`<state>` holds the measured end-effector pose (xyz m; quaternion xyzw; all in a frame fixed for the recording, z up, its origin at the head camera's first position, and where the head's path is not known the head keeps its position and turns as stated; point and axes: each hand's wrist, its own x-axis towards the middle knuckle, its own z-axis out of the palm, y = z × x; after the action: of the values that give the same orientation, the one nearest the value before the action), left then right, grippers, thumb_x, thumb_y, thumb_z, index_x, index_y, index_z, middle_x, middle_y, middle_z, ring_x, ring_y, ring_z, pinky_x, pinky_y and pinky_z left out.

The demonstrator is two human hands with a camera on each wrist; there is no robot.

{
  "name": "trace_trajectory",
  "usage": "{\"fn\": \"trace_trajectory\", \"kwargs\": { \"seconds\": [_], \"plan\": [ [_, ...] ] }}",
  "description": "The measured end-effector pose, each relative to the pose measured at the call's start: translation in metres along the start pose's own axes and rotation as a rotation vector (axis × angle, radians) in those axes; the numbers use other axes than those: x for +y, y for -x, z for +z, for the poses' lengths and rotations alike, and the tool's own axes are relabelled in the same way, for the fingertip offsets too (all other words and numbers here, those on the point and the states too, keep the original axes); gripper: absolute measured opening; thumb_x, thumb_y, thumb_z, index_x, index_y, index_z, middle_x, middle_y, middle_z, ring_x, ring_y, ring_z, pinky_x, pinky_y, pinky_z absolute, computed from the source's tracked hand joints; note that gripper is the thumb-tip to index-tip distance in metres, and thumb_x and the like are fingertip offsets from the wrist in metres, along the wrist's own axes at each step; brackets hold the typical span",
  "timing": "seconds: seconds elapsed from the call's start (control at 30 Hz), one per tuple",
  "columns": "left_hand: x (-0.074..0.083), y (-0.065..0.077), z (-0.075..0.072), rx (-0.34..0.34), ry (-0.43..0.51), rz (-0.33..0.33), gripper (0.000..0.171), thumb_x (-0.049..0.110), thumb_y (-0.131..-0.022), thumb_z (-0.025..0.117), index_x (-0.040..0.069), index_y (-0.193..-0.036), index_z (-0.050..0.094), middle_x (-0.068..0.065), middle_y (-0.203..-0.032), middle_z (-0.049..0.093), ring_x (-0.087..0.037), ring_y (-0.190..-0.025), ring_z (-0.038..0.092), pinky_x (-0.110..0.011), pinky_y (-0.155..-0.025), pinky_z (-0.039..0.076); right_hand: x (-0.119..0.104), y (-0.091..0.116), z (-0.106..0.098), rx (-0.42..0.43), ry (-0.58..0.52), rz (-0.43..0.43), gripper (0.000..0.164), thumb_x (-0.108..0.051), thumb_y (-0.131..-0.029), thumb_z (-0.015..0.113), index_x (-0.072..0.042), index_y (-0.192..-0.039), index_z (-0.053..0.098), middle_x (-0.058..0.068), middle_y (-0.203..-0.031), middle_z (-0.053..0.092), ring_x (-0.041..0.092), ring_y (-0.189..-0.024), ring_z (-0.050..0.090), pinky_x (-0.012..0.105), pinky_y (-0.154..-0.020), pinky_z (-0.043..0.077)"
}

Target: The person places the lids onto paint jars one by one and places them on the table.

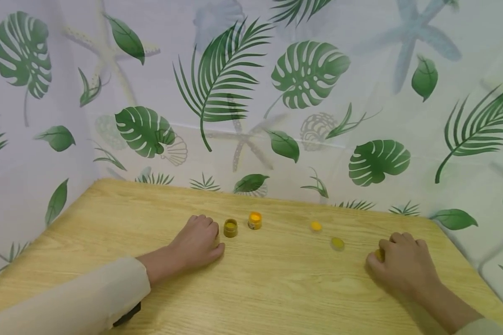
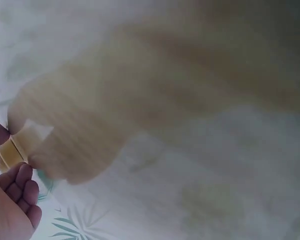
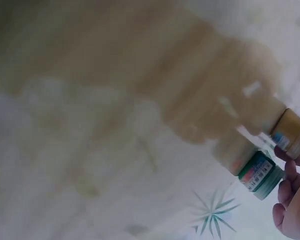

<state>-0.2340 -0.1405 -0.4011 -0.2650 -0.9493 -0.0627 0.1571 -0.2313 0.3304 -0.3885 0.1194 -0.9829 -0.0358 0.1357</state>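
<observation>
My left hand (image 1: 199, 244) rests on the wooden table with curled fingers, beside an open olive-yellow paint jar (image 1: 230, 228). In the left wrist view its thumb and index finger pinch a yellow jar (image 2: 11, 153), partly hidden by the hand. Farther right, my right hand (image 1: 406, 265) grips a small yellow paint jar (image 3: 288, 127) with a clear lid. A green paint jar (image 3: 257, 172) stands close to those fingers in the right wrist view; the hand hides it from the head view.
An open orange-yellow paint jar (image 1: 254, 221) stands right of the olive one. Two paint-stained lids, one yellow (image 1: 316, 226) and one olive (image 1: 337, 244), lie between the hands. A leaf-patterned cloth (image 1: 234, 93) hangs behind the table (image 1: 276, 288).
</observation>
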Motion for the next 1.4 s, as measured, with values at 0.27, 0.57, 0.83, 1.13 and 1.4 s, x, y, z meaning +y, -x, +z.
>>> {"fn": "trace_trajectory", "kwargs": {
  "seconds": [0.27, 0.57, 0.83, 1.13, 1.4],
  "plan": [
    [-0.003, -0.021, 0.004, -0.086, 0.056, -0.115, 0.035, 0.039, -0.085, 0.067, 0.009, -0.073, 0.055, -0.002, -0.072, 0.052, -0.023, -0.075, 0.050, -0.040, -0.080, 0.041, -0.004, -0.016, -0.001, -0.088, -0.060, 0.065, 0.031, -0.032, -0.091, 0.051, -0.009, -0.098, 0.069, 0.016, -0.102, 0.061, 0.037, -0.095, 0.050, 0.058, -0.074, 0.032],
    [-0.008, -0.037, 0.009, -0.071, 0.092, -0.077, 0.031, 0.039, -0.083, 0.068, 0.011, -0.077, 0.055, 0.000, -0.072, 0.051, -0.021, -0.072, 0.048, -0.039, -0.075, 0.039, -0.042, -0.036, -0.004, -0.122, -0.129, 0.019, 0.036, -0.040, -0.096, 0.049, -0.011, -0.105, 0.070, 0.011, -0.106, 0.062, 0.035, -0.101, 0.050, 0.057, -0.080, 0.031],
    [-0.008, -0.040, 0.011, -0.084, 0.107, -0.060, 0.031, 0.039, -0.084, 0.065, 0.012, -0.077, 0.055, 0.000, -0.073, 0.052, -0.020, -0.072, 0.048, -0.039, -0.076, 0.039, -0.060, -0.042, 0.001, -0.140, -0.075, -0.019, 0.035, -0.048, -0.094, 0.050, -0.015, -0.085, 0.059, 0.006, -0.093, 0.058, 0.027, -0.087, 0.050, 0.052, -0.075, 0.030],
    [-0.003, -0.035, 0.007, -0.078, 0.107, -0.058, 0.031, 0.039, -0.084, 0.066, 0.013, -0.074, 0.053, 0.002, -0.069, 0.049, -0.018, -0.070, 0.045, -0.037, -0.075, 0.038, -0.059, -0.040, 0.009, -0.105, -0.048, -0.068, 0.030, -0.041, -0.091, 0.054, -0.013, -0.094, 0.062, 0.008, -0.098, 0.064, 0.029, -0.094, 0.056, 0.049, -0.074, 0.030],
    [0.003, -0.022, 0.001, -0.082, 0.129, -0.063, 0.031, 0.038, -0.084, 0.066, 0.013, -0.072, 0.052, 0.003, -0.068, 0.047, -0.017, -0.068, 0.043, -0.038, -0.077, 0.039, -0.060, -0.040, 0.009, -0.091, -0.058, -0.077, 0.026, -0.041, -0.091, 0.055, -0.017, -0.083, 0.058, 0.005, -0.091, 0.063, 0.030, -0.094, 0.058, 0.047, -0.073, 0.035]
  ]
}}
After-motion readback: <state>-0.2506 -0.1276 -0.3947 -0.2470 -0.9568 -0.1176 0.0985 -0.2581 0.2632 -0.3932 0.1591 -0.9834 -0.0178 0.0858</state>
